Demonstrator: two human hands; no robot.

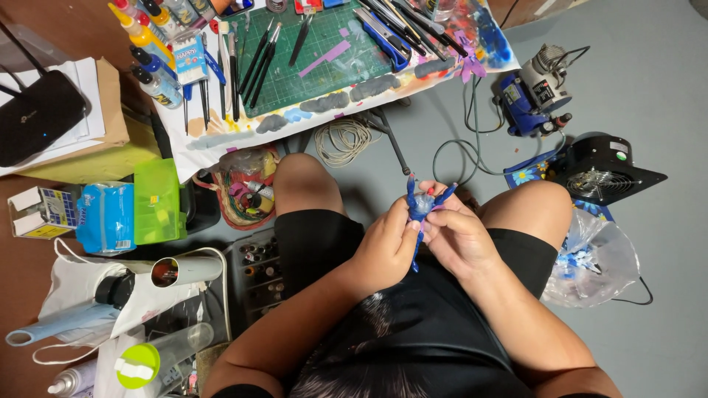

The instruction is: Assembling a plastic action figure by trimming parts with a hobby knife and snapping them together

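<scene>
A small blue plastic model figure (421, 206) with thin limbs sticking out is held over my lap, between my knees. My left hand (385, 247) grips it from the left, thumb against its body. From the right, my right hand (459, 237) pinches it with fingertips at its upper part. A thin blue piece pokes down below the two hands. Both hands touch each other around the figure.
A green cutting mat (324, 59) with brushes, tweezers and paint bottles lies on a paint-stained table. A blue air compressor (532, 92), a black fan (605, 169), a clear plastic bag (594, 262), cables, and a tray of small bottles (257, 269) surround my legs on the floor.
</scene>
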